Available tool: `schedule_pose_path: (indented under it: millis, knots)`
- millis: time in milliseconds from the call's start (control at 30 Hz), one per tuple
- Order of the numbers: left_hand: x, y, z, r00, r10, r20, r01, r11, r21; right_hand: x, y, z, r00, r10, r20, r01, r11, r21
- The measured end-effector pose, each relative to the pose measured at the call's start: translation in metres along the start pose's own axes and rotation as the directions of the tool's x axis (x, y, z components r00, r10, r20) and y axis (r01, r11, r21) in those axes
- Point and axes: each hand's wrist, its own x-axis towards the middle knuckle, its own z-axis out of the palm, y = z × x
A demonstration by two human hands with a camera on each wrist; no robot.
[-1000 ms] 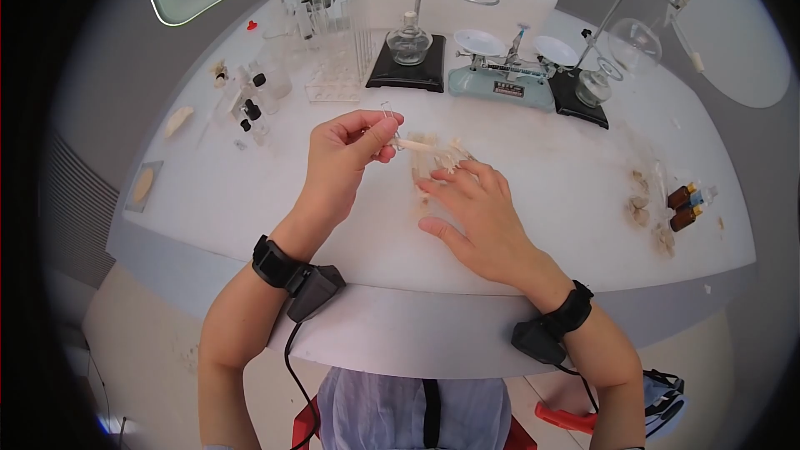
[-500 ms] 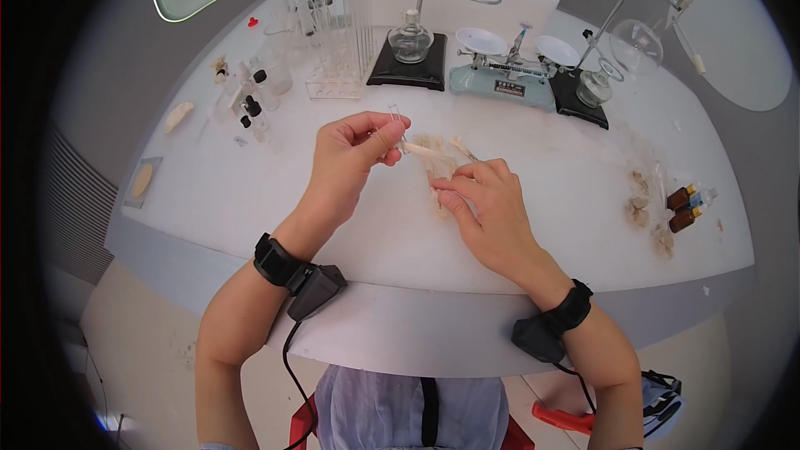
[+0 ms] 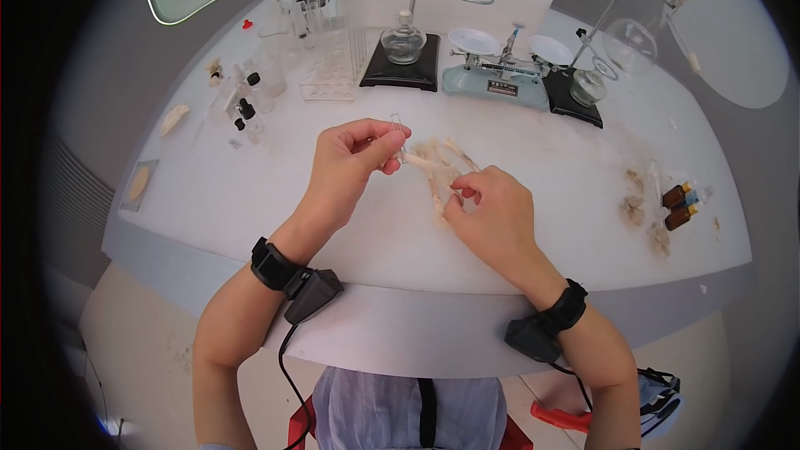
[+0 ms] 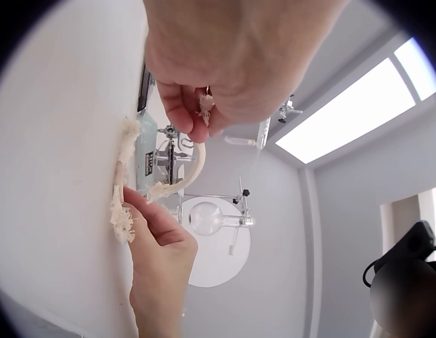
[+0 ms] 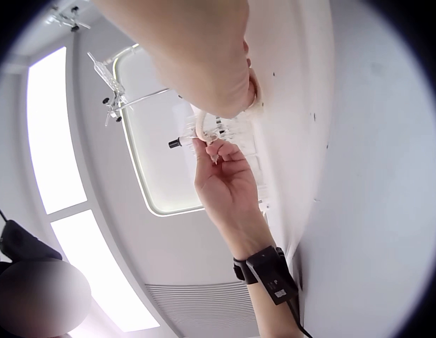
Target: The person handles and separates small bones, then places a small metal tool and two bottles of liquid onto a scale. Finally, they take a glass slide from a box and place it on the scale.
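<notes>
My left hand [image 3: 346, 162] is raised over the table and pinches a cream cotton cord [image 4: 198, 165] close to one frayed end. The cord curves down from those fingers toward my right hand. A small clear tube-like piece [image 3: 396, 123] stands up at the left fingertips. Low at the tabletop, my right hand [image 3: 500, 212] pinches another length of frayed cotton cord [image 4: 122, 215] between thumb and fingers. More cord pieces [image 3: 437, 192] lie on the white table [image 3: 358, 233] beside the right fingertips. In the right wrist view the forearm hides most of the right hand.
Behind the hands stand a spirit lamp [image 3: 403, 42] on a black stand base, a balance [image 3: 496, 83] and a test tube rack [image 3: 327, 92]. Dropper bottles [image 3: 248, 108] are at the left. Brown bottles [image 3: 679, 215] and brownish clumps [image 3: 633, 210] lie at the right.
The right hand has gone from spread fingers over the cord pieces to pinching one, shifting slightly right. The left hand keeps its hold almost in place.
</notes>
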Motion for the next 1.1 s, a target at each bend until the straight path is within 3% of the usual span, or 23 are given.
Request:
schedule_pose_path:
  millis: [133, 200, 233, 300, 333, 400, 433, 500, 733, 833, 933, 1100]
  knots:
    - [0.0, -0.001, 0.0, 1.0, -0.001, 0.004, 0.001, 1.0, 0.011, 0.001, 0.0, -0.003, 0.998, 0.055, 0.02, -0.055, 0.998, 0.029]
    - [0.0, -0.001, 0.0, 1.0, 0.011, -0.006, -0.011, 1.0, 0.002, 0.003, -0.009, -0.009, 0.962, 0.267, 0.057, -0.272, 0.928, 0.254]
    - [0.0, -0.001, -0.001, 1.0, 0.013, -0.005, -0.013, 1.0, 0.003, 0.004, -0.006, -0.006, 0.962, 0.266, 0.055, -0.271, 0.928, 0.255]
    - [0.0, -0.001, -0.001, 1.0, 0.021, 0.001, -0.021, 1.0, 0.0, 0.008, 0.006, 0.0, 0.944, 0.315, 0.099, -0.289, 0.643, 0.709]
    - [-0.001, 0.0, -0.001, 1.0, 0.022, 0.0, -0.022, 1.0, 0.0, 0.011, 0.006, -0.003, 0.944, 0.314, 0.099, -0.288, 0.644, 0.709]
    - [-0.001, 0.0, -0.001, 1.0, 0.019, 0.011, -0.019, 1.0, 0.003, 0.015, 0.006, -0.008, 0.931, 0.34, 0.129, -0.282, 0.451, 0.847]
    - [-0.002, 0.001, 0.0, 1.0, 0.02, 0.01, -0.02, 1.0, 0.004, 0.016, 0.008, -0.01, 0.932, 0.339, 0.129, -0.282, 0.451, 0.847]
    - [-0.002, 0.002, 0.003, 1.0, 0.015, 0.016, -0.015, 1.0, 0.007, 0.017, 0.012, -0.013, 0.913, 0.277, 0.301, -0.376, 0.277, 0.884]
    - [-0.012, 0.002, 0.013, 0.993, -0.043, 0.107, 0.033, 0.995, 0.095, 0.015, -0.001, -0.016, 0.9, 0.194, 0.39, -0.429, 0.228, 0.874]
    - [-0.018, 0.006, 0.019, 0.987, -0.035, 0.16, 0.01, 0.988, 0.156, 0.014, 0.0, -0.017, 0.899, 0.172, 0.402, -0.437, 0.324, 0.839]
    - [-0.02, 0.006, 0.02, 0.983, -0.052, 0.175, 0.02, 0.984, 0.18, 0.014, 0.002, -0.016, 0.917, 0.145, 0.372, -0.399, 0.373, 0.838]
    - [-0.019, 0.005, 0.02, 0.988, -0.039, 0.152, 0.009, 0.981, 0.194, 0.01, -0.006, -0.015, 0.966, 0.163, 0.201, -0.25, 0.399, 0.882]
